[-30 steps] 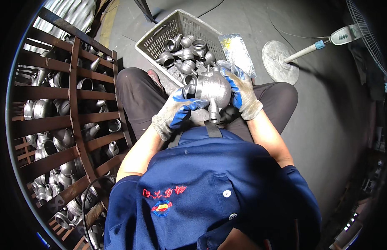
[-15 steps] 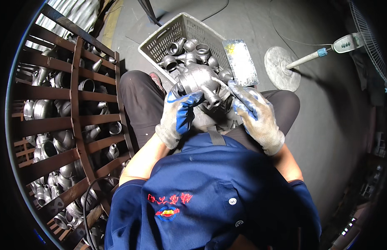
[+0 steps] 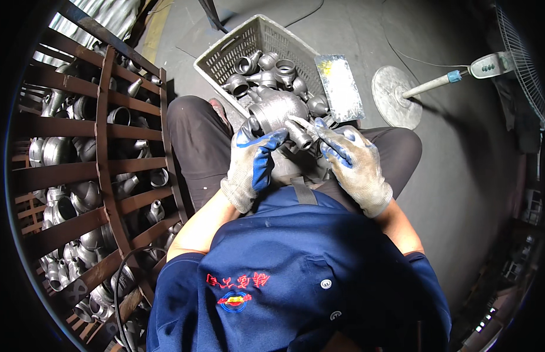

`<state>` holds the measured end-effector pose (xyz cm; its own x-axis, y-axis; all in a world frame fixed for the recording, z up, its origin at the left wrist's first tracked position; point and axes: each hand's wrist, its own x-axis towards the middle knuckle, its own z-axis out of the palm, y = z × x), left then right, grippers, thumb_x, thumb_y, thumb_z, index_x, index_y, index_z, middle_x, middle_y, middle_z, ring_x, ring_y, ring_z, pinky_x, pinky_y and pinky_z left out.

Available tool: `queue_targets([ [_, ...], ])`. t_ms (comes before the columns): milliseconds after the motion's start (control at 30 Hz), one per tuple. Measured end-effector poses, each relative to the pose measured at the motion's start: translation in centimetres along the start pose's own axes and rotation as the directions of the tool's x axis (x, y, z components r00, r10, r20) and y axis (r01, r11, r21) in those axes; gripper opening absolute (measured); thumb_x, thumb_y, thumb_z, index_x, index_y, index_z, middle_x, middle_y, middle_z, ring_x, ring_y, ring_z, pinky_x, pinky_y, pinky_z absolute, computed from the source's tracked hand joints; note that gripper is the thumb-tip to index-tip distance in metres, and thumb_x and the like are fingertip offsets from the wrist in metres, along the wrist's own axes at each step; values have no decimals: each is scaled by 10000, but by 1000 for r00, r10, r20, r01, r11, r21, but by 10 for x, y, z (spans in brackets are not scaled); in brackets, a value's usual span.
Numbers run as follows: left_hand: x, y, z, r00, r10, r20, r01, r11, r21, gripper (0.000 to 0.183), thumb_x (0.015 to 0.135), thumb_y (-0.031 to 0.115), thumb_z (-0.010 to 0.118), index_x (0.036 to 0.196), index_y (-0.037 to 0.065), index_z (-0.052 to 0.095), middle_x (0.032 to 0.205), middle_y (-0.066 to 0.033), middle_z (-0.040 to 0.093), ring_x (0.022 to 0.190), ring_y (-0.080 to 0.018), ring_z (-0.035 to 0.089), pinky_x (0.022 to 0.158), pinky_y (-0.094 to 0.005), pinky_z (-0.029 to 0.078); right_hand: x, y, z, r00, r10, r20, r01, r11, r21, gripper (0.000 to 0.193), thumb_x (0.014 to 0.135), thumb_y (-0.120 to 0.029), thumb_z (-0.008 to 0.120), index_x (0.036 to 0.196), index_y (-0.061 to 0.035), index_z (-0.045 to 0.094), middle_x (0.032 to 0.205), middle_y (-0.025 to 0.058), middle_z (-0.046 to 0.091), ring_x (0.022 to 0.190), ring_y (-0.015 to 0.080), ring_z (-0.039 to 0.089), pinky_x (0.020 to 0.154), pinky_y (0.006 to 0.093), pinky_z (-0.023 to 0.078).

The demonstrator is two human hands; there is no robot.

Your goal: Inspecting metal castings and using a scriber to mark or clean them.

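Between my knees is a large grey metal casting (image 3: 277,109), rounded, with a threaded collar on its left and a short pipe stub pointing toward me. My left hand (image 3: 247,166), in a white glove with blue coating, is closed on the casting's near left side, thumb toward the stub. In a matching glove, my right hand (image 3: 353,162) pinches a thin pale stick-like tool (image 3: 300,122). The tool's far end lies against the casting beside the stub; its exact kind cannot be made out. The casting's underside is hidden.
A grey plastic crate (image 3: 225,46) with several metal castings (image 3: 262,73) stands ahead. A paint-stained board (image 3: 341,88) leans by its right side. To the right is a pedestal fan (image 3: 397,97). On the left, a rusty barred metal cage (image 3: 102,126) holds many castings.
My right hand has shifted slightly left, and the tool's tip has moved left and down across the casting toward the stub. My left hand has barely moved.
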<state>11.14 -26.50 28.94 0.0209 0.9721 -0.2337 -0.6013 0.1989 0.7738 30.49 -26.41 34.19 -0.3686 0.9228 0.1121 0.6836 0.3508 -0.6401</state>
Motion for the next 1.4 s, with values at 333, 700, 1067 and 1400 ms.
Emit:
queue_targets([
  [333, 0, 0, 0, 998, -44, -46, 46, 998, 35, 318, 789, -40, 630, 1099, -24, 563, 984, -71, 637, 860, -123, 607, 774, -249, 490, 1, 7, -4, 996, -14, 84, 29, 983, -179, 367, 740, -54, 607, 1097, -132, 635, 862, 120, 574, 765, 330, 585, 660, 399, 478],
  [700, 4, -5, -5, 999, -5, -52, 12, 992, 124, 261, 796, -36, 614, 1054, -19, 572, 945, -65, 637, 849, -130, 614, 754, -253, 500, 5, 15, -10, 996, -7, 89, 6, 1000, 7, 356, 787, -96, 584, 1141, -114, 613, 903, 145, 601, 791, 337, 586, 706, 380, 474],
  [1067, -1, -2, -7, 979, -154, -130, 187, 933, 306, 157, 782, 26, 643, 934, 38, 606, 783, 12, 603, 659, -67, 543, 567, -215, 444, 8, 2, -11, 995, -82, 61, 85, 995, -49, 397, 669, -33, 555, 1049, -89, 655, 799, 159, 578, 744, 365, 570, 669, 418, 467],
  [1400, 9, -11, -15, 980, -200, 7, 199, 971, -136, 291, 813, -21, 612, 1100, 16, 577, 924, -15, 633, 785, -45, 582, 674, -182, 481, 16, 31, -11, 942, 58, 330, -276, 691, 668, 290, 829, -79, 567, 1080, 63, 591, 730, 45, 607, 509, 64, 491, 451, 199, 399],
])
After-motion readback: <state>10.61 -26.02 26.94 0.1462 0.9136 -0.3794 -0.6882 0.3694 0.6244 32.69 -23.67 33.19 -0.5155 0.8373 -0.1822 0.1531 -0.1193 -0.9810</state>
